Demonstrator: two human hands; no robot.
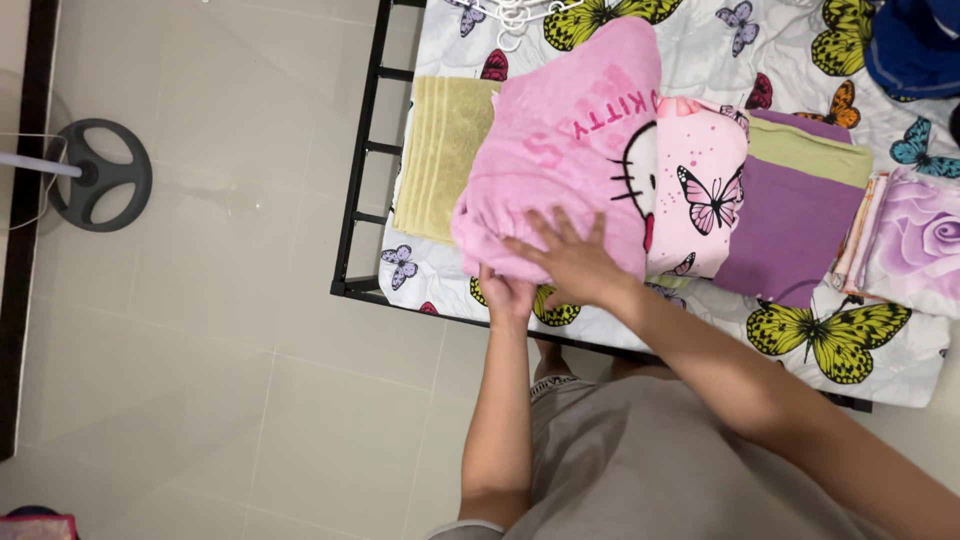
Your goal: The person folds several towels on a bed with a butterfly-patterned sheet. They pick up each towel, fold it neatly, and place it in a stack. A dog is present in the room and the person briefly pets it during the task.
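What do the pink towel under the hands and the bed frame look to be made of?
Pink towel: soft, fuzzy terry or fleece by its matte nap and thick rounded fold, likely cotton or microfibre. Bed frame: thin black bars, probably painted metal. Right hand presses flat on the towel.

Right hand (572,262) flat, fingers spread, palm down; left hand (507,297) beneath it, fingers curled; both forearms extended.

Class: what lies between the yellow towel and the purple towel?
In the head view, the pink towel, under both hands, lies between the yellow towel and purple towel.
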